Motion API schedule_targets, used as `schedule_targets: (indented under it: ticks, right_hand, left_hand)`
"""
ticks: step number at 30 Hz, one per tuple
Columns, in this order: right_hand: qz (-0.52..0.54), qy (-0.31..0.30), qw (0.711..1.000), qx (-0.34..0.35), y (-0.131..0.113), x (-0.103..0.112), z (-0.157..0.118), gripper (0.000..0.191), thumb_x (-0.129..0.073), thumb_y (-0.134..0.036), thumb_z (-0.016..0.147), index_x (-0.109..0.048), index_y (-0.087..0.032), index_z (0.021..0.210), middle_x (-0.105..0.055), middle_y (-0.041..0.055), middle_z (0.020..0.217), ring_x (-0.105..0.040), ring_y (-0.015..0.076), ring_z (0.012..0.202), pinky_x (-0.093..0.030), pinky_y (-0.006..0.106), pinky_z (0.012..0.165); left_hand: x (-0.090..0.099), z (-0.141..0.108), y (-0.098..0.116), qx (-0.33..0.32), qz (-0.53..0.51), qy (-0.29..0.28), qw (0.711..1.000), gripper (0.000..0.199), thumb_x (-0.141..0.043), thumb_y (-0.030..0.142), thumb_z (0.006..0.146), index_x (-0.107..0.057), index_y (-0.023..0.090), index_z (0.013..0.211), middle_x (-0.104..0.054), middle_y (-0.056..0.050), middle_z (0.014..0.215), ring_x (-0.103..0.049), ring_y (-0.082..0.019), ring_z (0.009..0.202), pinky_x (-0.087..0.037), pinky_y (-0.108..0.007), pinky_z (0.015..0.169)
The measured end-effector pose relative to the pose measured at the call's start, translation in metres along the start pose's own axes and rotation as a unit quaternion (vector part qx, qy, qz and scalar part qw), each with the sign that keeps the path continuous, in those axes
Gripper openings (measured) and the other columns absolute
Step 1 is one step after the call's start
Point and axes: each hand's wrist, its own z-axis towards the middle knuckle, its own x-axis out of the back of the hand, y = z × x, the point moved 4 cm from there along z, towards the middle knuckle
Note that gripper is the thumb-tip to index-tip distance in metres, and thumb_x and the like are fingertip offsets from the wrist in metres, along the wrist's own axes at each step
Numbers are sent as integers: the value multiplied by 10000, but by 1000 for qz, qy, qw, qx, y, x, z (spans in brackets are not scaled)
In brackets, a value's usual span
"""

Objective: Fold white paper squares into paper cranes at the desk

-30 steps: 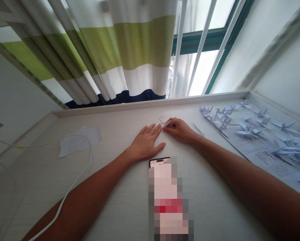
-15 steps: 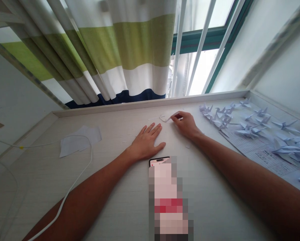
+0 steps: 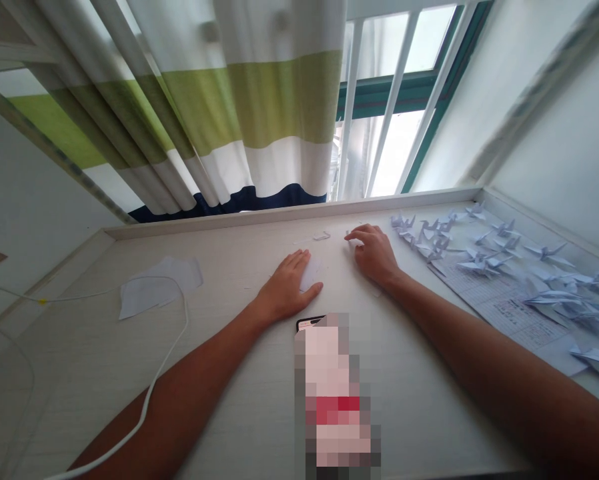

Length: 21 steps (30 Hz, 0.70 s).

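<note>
While left hand (image 3: 289,288) pins paper (image 3: 310,272), right hand (image 3: 374,253) nears origami cranes (image 3: 474,267)

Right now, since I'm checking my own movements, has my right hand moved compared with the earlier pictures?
Yes: your right hand has shifted toward the right of the view, farther from the phone and nearer the paper cranes.

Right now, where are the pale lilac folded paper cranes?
In the head view, the pale lilac paper cranes lie on a printed sheet at the right, beside the right hand.
</note>
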Motion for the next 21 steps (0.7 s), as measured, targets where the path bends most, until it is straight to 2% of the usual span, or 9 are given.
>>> schedule_targets:
  ticks: [4,8,10,11,14,16,18,21]
  right_hand:
    - [-53,-68,996,33,-12,18,-7,433,-491,12,782,-771,-197,1037,-712,99,1209,-585,303,1197,-397,511,1073]
    - [-93,-156,977,113,-34,33,-22,465,-521,17,776,-749,-186,1128,-687,109,1287,-543,298,1307,-318,520,1162]
    - [-87,-174,974,117,-42,35,-31,485,-542,15,768,-732,-196,1162,-685,104,1297,-557,300,1303,-289,543,1185]
    - [-68,-175,976,112,-45,35,-34,470,-538,0,793,-722,-201,1177,-695,96,1283,-583,285,1275,-289,539,1190]
    - [11,-137,990,37,-46,33,-41,352,-560,-104,865,-718,-209,1162,-728,98,1211,-638,293,1182,-431,520,1089]
    - [85,-117,989,0,-46,30,-44,320,-572,-120,872,-722,-200,1143,-737,103,1195,-661,284,1143,-469,492,1055]
    - [166,-112,980,-12,-49,29,-45,267,-599,-169,887,-732,-211,1116,-743,91,1192,-667,276,1140,-471,481,1054]
    - [293,-126,948,-21,-61,30,-45,213,-630,-313,916,-752,-220,1064,-761,85,1138,-689,262,1088,-504,442,1002]
  left_hand:
    - [6,0,-3,28,6,30,999,502,-585,398,893,-590,158,1334,-597,-123,1410,-490,-303,1336,-375,-484,1151]
    - [10,-1,-2,22,-7,42,999,365,-601,365,887,-651,189,1203,-640,-97,1311,-527,-292,1243,-411,-481,1095]
    - [11,-1,-1,20,-23,45,999,308,-612,343,880,-651,189,1144,-652,-97,1262,-539,-285,1204,-421,-476,1072]
    - [11,-1,-2,20,-33,44,998,282,-620,330,873,-646,190,1116,-659,-97,1232,-547,-282,1181,-428,-473,1056]
    - [12,1,-3,36,-76,43,996,228,-653,310,843,-628,200,1041,-680,-90,1098,-589,-268,1054,-462,-450,976]
    - [13,2,-4,58,-134,53,988,210,-668,320,836,-617,209,1007,-684,-71,1032,-614,-245,979,-480,-416,919]
    - [16,3,-3,79,-225,81,968,230,-690,344,832,-600,210,996,-685,-48,990,-635,-217,938,-491,-370,878]
    - [20,7,4,93,-378,100,916,343,-743,385,806,-569,202,1039,-684,-16,882,-657,-178,830,-509,-305,768]
